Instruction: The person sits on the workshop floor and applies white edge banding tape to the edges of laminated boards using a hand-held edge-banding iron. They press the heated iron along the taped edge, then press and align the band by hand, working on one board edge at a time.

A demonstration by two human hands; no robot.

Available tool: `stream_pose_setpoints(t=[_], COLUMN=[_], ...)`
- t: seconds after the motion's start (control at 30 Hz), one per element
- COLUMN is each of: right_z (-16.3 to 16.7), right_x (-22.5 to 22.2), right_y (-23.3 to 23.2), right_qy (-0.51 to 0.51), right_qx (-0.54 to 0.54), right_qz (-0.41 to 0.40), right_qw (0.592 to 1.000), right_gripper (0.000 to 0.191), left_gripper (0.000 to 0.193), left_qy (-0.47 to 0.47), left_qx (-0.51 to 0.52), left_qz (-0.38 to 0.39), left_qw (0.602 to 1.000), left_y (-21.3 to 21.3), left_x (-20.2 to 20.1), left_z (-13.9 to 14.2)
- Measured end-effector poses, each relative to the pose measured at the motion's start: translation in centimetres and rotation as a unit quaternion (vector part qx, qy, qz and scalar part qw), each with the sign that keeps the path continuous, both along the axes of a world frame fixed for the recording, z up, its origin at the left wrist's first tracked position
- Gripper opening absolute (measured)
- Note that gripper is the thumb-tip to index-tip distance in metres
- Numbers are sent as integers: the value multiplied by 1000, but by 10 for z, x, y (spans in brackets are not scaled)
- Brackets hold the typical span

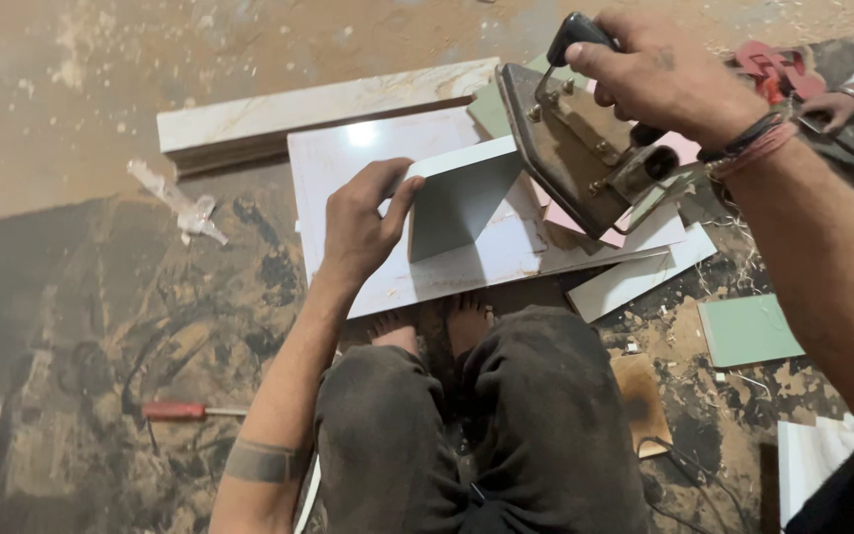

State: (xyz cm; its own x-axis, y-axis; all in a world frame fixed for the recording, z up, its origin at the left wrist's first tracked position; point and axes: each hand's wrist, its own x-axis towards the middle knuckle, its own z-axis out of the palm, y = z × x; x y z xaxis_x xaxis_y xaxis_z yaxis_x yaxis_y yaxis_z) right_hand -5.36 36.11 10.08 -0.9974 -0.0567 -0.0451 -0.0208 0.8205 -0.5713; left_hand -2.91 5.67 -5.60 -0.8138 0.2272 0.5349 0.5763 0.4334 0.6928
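White corner piece (462, 198) stands on the big white board (348, 158). The left hand (363, 222) presses on its left end, fingers curled around the edge. The right hand (659, 69) is up above the board's right side, wrapped tight around the handle of an old iron (570, 143), which tilts over the corner piece.

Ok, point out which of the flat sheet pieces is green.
The small square sheet lying alone on the floor at the right, beside the person's knee; the others are white, marbled or pink.
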Motion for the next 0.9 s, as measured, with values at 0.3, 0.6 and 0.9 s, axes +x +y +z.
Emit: stream_pose_setpoints(t=[0.3,0.6,0.9], right_z=[-12,-21,-28], right_x=[-22,-25,-26], right_y=[-55,-98,-94], right_qy=[125,154,214], right_qx=[112,96,101], right_qz=[140,154,206], right_qw=[976,971,950], right_gripper=[40,34,31], left_gripper=[33,35,33], left_qy=[-39,-205,-340], left_qx=[9,173,260], left_qz=[4,-58,-158], left_qw=[999,962,890], left_y=[-1,-14,-18], left_x=[2,0,-21], left_z=[0,-8,-33])
